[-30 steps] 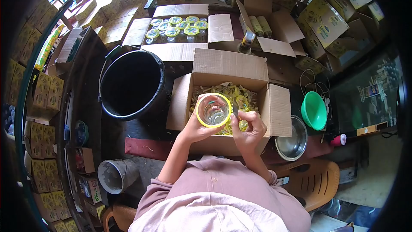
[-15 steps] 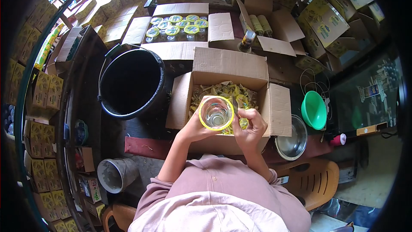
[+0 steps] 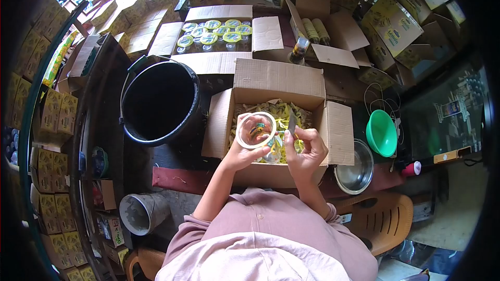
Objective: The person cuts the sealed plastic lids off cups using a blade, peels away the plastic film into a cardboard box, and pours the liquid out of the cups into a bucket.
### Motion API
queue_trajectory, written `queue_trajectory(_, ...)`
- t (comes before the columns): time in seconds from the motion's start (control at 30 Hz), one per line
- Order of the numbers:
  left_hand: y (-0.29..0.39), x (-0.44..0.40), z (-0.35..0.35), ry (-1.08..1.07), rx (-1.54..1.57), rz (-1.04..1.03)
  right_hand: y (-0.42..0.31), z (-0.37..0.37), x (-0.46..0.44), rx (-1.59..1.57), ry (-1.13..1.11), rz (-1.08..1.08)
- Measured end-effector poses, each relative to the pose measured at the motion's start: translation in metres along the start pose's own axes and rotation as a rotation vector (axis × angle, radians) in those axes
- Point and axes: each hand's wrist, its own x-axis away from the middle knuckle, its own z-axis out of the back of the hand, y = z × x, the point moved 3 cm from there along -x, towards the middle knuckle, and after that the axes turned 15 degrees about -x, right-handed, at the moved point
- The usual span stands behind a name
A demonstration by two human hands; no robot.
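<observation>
My left hand [image 3: 240, 157] is wrapped round a clear plastic cup [image 3: 255, 144], its mouth turned up toward me and its rim pale. Between the thumb and fingers of my right hand [image 3: 306, 150] is a small flat blade [image 3: 291, 122], pointing up just to the right of the cup and apart from it. Both hands are over an open cardboard box [image 3: 278, 80]. Yellow and clear film scraps [image 3: 307, 119] fill its bottom. A see-through piece shows below the cup, partly hidden by my fingers.
A black bucket [image 3: 196, 105] stands left of the box. Behind are a carton of yellow-lidded cups [image 3: 208, 38], another open carton [image 3: 346, 28] and a small jar [image 3: 299, 51]. A green bowl [image 3: 382, 134] and a metal basin [image 3: 364, 169] sit at right. A grey bucket [image 3: 136, 213] stands lower left.
The cup has shifted slightly left and up, and its rim has gone from yellow to pale. The blade has come away from the rim and points upward.
</observation>
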Motion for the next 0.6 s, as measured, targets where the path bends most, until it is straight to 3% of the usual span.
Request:
queue_trajectory(0.13,0.001,0.002,-0.001,0.079,0.049,-0.022,-0.004,-0.002,0.004,0.000,-0.085,0.046)
queue_trajectory(0.23,0.002,0.001,0.000,0.128,-0.097,-0.014,-0.006,-0.007,0.004,0.033,-0.094,0.054)
queue_trajectory(0.6,0.002,0.000,-0.015,0.234,-0.184,-0.061,0.000,-0.009,0.004,0.081,-0.047,0.093)
